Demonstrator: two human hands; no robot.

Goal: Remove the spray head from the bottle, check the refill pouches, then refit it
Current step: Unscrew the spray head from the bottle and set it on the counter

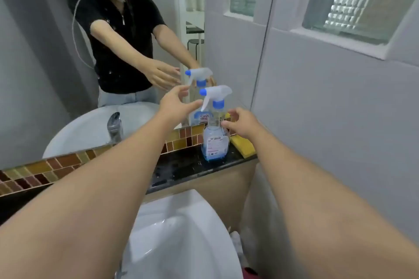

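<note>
Black stone ledge (181, 170); spray bottle (215, 142) upright; yellow sponge (243, 146) beside.

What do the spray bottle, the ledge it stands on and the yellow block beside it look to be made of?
Spray bottle: clear glossy plastic, since the blue liquid shows through; its spray head looks like milky white plastic with blue parts. Ledge: dark polished stone, probably granite, speckled and reflective. Yellow block: likely a matte foam sponge.

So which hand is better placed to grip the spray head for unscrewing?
Left, probably. The left hand is open at the height of the spray head, beside its nozzle; the right hand sits lower, by the bottle neck.
</note>
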